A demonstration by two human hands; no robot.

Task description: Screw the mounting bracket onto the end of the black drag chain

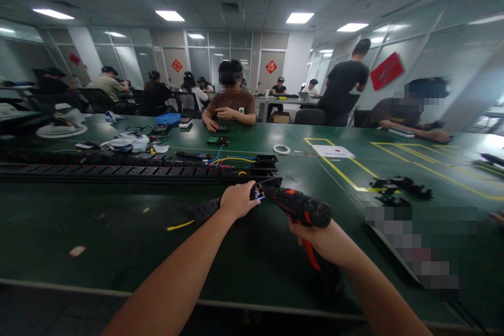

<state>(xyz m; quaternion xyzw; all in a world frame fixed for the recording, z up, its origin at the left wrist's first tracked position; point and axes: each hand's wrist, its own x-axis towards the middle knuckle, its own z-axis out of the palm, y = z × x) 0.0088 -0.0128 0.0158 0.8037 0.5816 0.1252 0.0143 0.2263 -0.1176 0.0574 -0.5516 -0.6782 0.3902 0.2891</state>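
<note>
Wrapped round the handle of a black and orange cordless drill [299, 207], my right hand [315, 239] points the tool's nose leftward. The drill's tip meets or nearly meets a small part with a metallic, bluish look [258, 192]; contact is hard to make out. My left hand [238, 200] has its fingers closed on the end of a short black power strip [207, 210], which lies slanted on the green table. A yellow wire [180, 226] sticks out by the strip's left end. My left palm hides part of the strip.
Long black power strips [118, 172] lie in a row just beyond my hands, with coloured wires [232, 159] at their right end. Black plastic parts [401, 188], a tape roll [281, 149] and a paper sheet [333, 151] lie rightward. Co-workers [230, 100] sit across the table.
</note>
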